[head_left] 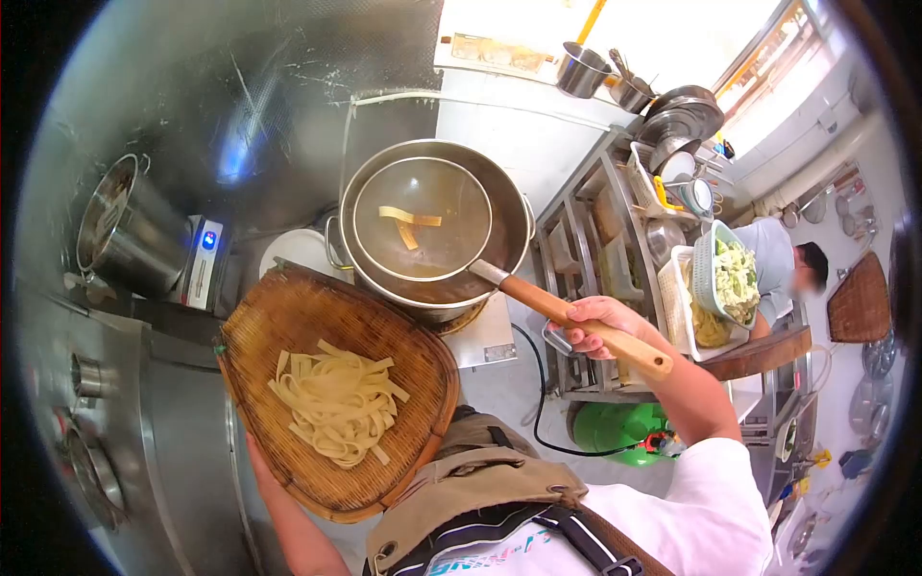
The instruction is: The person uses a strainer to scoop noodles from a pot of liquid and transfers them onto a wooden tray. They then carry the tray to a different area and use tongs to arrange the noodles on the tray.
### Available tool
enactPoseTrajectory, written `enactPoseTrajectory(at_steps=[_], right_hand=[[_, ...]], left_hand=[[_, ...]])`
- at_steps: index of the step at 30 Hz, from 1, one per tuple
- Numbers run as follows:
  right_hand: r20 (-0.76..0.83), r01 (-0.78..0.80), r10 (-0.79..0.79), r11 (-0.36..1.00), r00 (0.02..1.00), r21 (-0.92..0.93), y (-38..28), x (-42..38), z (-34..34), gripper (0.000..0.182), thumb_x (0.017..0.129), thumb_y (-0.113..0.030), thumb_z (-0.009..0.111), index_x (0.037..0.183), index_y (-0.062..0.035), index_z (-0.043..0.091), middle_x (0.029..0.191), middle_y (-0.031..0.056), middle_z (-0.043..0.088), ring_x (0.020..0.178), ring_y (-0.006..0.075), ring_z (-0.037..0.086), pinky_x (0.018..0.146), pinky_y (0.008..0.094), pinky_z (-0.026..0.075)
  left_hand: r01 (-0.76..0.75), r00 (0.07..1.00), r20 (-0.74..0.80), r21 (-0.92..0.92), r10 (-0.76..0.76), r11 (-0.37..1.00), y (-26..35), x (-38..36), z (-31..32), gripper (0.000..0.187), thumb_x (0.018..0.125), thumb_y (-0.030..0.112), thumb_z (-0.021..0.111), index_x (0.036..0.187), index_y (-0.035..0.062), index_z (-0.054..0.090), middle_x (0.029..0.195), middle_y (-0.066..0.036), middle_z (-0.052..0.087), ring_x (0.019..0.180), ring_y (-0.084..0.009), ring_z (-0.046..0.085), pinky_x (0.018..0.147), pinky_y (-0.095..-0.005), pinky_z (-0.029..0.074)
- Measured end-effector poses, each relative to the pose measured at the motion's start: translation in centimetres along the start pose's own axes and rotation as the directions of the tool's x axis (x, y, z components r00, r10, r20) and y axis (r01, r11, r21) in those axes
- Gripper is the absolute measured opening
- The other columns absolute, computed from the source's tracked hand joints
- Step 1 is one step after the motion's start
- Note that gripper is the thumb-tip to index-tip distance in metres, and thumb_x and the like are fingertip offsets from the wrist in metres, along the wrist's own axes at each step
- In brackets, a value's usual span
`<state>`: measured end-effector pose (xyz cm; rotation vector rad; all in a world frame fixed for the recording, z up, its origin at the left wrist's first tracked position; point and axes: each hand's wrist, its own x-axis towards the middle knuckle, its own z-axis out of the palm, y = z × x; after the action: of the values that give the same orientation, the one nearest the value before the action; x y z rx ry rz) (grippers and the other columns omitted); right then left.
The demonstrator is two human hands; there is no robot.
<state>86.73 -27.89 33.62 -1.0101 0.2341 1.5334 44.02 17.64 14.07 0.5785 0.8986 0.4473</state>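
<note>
Head view: the right hand (591, 326) has its fingers (576, 338) clenched around the wooden handle (576, 322) of a wire-mesh strainer (423, 219). The strainer basket sits up and to the left of those fingers, over the mouth of a steel pot (509, 197) filled with brownish liquid. A few flat noodle strips (411, 221) lie in the strainer basket.

The left hand (261, 466) supports a woven bamboo tray (288, 317) from beneath its lower left edge; only part of the hand shows, and its fingers are hidden under the tray, so the exact grasp cannot be told. A pile of wide flat noodles (336, 403) rests on the tray, just up and right of that hand.

Well left of both hands stands a tall steel stockpot (125, 235). Right of the right-hand fingers, a rack (595, 240) carries a plastic basket of greens (730, 278). Another person (783, 259) is beyond it.
</note>
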Motion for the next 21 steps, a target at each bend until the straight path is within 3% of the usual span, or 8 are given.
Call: enactPoseTrajectory(at_steps=[5,7,11,12,13,16,17,21], right_hand=[[-0.238,0.231,-0.254,0.966,0.937,-0.120,7.1,-3.7,7.2,0.033,0.090,-0.021,0.064,0.112,0.0021,0.056,0.070,0.0046,0.056,0.049,0.0116,0.051,0.037,0.0256,0.043],[-0.213,0.247,-0.225,0.965,0.951,0.083,8.9,-3.8,9.5,0.033,0.090,-0.020,0.064,0.113,0.0017,0.057,0.070,0.0048,0.056,0.050,0.0120,0.052,0.040,0.0266,0.045],[-0.171,0.376,-0.365,0.926,0.915,0.034,6.5,0.8,10.9,0.033,0.091,-0.020,0.057,0.112,0.0040,0.054,0.072,0.0028,0.055,0.052,0.0085,0.050,0.045,0.0217,0.044],[-0.222,0.340,-0.319,0.939,0.921,0.061,6.6,1.3,11.1,0.029,0.090,-0.018,0.057,0.109,0.0041,0.054,0.073,0.0023,0.055,0.055,0.0096,0.051,0.048,0.0211,0.045],[-0.192,0.400,-0.410,0.912,0.892,-0.088,8.0,0.2,11.6,0.030,0.089,-0.017,0.059,0.109,0.0040,0.054,0.074,0.0028,0.055,0.055,0.0106,0.051,0.048,0.0229,0.046],[-0.223,0.367,-0.348,0.929,0.911,0.052,11.4,-2.2,12.9,0.031,0.088,-0.016,0.062,0.112,0.0033,0.055,0.075,0.0049,0.056,0.056,0.0118,0.052,0.045,0.0255,0.045],[-0.250,0.333,-0.305,0.940,0.919,0.077,11.6,-1.8,13.0,0.028,0.087,-0.013,0.060,0.108,0.0038,0.053,0.075,0.0062,0.057,0.056,0.0146,0.055,0.049,0.0272,0.048],[-0.159,0.429,-0.406,0.892,0.900,0.146,11.2,1.6,10.7,0.030,0.088,-0.013,0.059,0.112,0.0030,0.053,0.076,0.0044,0.056,0.059,0.0124,0.053,0.050,0.0266,0.046]], left_hand=[[-0.004,0.999,0.048,0.006,0.004,1.000,-0.1,0.0,-0.6,0.065,0.095,0.053,0.046,0.144,0.0097,0.040,0.140,-0.012,0.049,0.122,-0.0299,0.051,0.099,-0.0428,0.045],[-0.003,0.997,0.073,0.004,0.003,1.000,-0.3,0.0,-1.0,0.065,0.095,0.053,0.046,0.144,0.0096,0.040,0.140,-0.012,0.049,0.122,-0.0301,0.051,0.099,-0.0429,0.045],[0.008,0.992,0.130,0.027,-0.011,1.000,-0.8,0.3,-1.1,0.066,0.095,0.053,0.047,0.144,0.0094,0.040,0.140,-0.012,0.049,0.122,-0.0303,0.052,0.099,-0.0430,0.045],[0.004,0.990,0.140,0.028,-0.008,1.000,-0.7,0.4,-1.0,0.066,0.095,0.053,0.047,0.144,0.0093,0.040,0.140,-0.012,0.049,0.122,-0.0304,0.052,0.099,-0.0430,0.046],[-0.001,0.988,0.154,0.024,-0.003,1.000,-0.6,0.4,-1.2,0.066,0.095,0.052,0.047,0.144,0.0093,0.040,0.140,-0.012,0.049,0.122,-0.0304,0.052,0.099,-0.0430,0.046],[0.001,0.983,0.185,0.013,-0.003,1.000,-0.7,0.4,-2.5,0.066,0.095,0.052,0.048,0.144,0.0091,0.040,0.140,-0.012,0.049,0.122,-0.0306,0.052,0.099,-0.0431,0.046],[0.004,0.980,0.198,0.017,-0.007,1.000,-0.8,0.5,-2.9,0.066,0.095,0.052,0.048,0.144,0.0090,0.040,0.140,-0.012,0.049,0.122,-0.0307,0.052,0.099,-0.0431,0.046],[-0.007,0.975,0.223,0.027,0.001,1.000,-0.7,0.0,-2.6,0.065,0.094,0.050,0.049,0.142,0.0077,0.041,0.137,-0.013,0.051,0.120,-0.0306,0.054,0.098,-0.0430,0.047]])
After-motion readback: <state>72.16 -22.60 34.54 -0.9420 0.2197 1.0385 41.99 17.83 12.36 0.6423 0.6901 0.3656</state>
